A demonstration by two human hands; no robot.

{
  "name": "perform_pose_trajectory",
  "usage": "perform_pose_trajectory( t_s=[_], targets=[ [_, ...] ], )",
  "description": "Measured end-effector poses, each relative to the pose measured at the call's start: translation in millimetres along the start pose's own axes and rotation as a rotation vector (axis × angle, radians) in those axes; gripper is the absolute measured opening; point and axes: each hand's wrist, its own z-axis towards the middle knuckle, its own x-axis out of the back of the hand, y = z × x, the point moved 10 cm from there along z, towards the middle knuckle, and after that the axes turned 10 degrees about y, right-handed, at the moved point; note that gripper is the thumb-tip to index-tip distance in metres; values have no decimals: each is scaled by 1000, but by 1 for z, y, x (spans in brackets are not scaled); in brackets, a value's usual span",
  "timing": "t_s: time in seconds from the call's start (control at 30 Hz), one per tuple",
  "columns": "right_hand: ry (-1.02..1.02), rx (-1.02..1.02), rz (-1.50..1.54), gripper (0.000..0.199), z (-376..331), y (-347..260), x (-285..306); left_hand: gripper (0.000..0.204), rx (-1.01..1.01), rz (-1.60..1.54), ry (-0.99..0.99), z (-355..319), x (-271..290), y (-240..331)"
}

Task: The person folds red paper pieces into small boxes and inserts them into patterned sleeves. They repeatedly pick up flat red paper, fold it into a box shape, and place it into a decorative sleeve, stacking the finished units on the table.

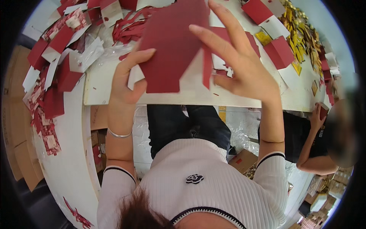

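The left hand (127, 78) grips the left side of a red carton (173, 44), raised over the near edge of the white table (190, 99). The right hand (244, 66), fingers spread, touches its right side without clasping. Gold packets (302, 34) lie far right; nearer, a co-worker's hand (316, 119) holds a reddish box (324, 110).

Carton (171, 45) between left hand (127, 78) and right hand (246, 72), boxes (69, 72) left of both, ribbons (127, 30) beyond left hand, packets (300, 34) on table (299, 91) right of both

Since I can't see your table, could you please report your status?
Left hand grips red box; right hand spread at its side; lower flaps open; red strips lying beyond, left.
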Motion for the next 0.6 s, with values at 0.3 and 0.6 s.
perform_pose_trajectory(
  t_s=[0.3,0.6],
  targets=[
    [696,-120,508,67,-1,32,28,94,120,-117,-9,21,7,25],
    [614,-373,1093,78,9,24,-26,80,-1,-386,351,26,0,56]
  ],
)
